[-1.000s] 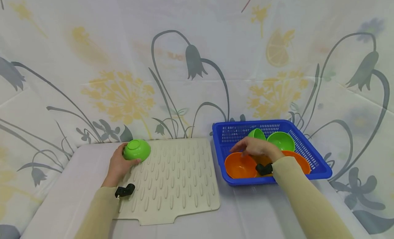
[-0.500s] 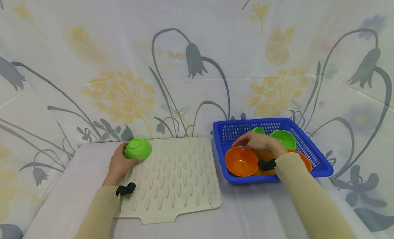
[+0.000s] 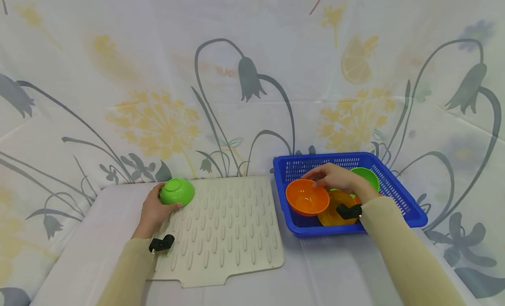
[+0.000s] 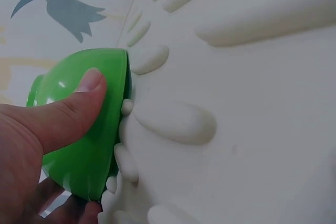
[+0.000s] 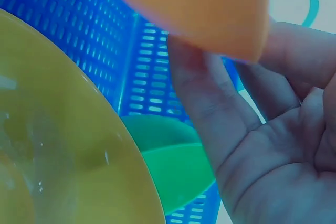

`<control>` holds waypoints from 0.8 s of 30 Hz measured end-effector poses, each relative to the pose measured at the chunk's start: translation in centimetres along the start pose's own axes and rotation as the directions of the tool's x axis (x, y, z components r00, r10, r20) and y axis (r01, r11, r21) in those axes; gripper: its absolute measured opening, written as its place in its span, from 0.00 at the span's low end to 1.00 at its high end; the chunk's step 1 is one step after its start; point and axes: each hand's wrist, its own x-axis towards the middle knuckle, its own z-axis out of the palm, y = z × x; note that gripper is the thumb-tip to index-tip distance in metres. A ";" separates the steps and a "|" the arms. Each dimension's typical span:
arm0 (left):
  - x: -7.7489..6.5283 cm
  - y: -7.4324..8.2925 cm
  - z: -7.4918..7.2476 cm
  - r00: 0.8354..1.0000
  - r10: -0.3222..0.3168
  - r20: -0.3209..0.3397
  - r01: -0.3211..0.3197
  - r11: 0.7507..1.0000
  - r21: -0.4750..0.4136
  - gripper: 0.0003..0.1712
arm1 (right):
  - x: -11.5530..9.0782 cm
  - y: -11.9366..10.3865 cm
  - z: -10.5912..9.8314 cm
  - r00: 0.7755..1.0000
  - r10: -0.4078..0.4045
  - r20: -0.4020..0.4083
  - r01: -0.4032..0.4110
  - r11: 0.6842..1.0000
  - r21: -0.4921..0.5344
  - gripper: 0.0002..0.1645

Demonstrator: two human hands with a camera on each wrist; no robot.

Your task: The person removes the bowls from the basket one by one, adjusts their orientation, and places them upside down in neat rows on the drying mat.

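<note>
An upside-down green bowl (image 3: 177, 193) rests on the ribbed cream drying mat (image 3: 221, 253) at its far left corner. My left hand (image 3: 154, 210) grips this bowl from the left, thumb on its near side; the left wrist view shows its rim down against the mat's bumps. Over the left part of the blue basket (image 3: 311, 231), my right hand (image 3: 341, 179) pinches an orange bowl (image 3: 305, 201) by its rim, with its open side up and tilted. Beneath and beside it lies a see-through amber dish (image 3: 331, 215), seen large in the right wrist view.
Another green bowl (image 3: 367, 176) stands at the back of the basket, with more orange partly hidden behind the right wrist. White cloth (image 3: 307, 271) covers the table. A flower-printed curtain (image 3: 252, 135) hangs right behind the mat and basket.
My right hand has taken the orange bowl by its rim and raised it from the basket's floor, uncovering more of the amber dish. My left hand and its green bowl stay put.
</note>
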 end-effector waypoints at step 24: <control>0.3 -0.3 -0.4 0.997 -0.006 0.072 0.002 0.998 0.058 0.56 | -2.5 -3.0 2.0 0.974 -0.055 -0.219 0.055 0.998 -0.009 0.19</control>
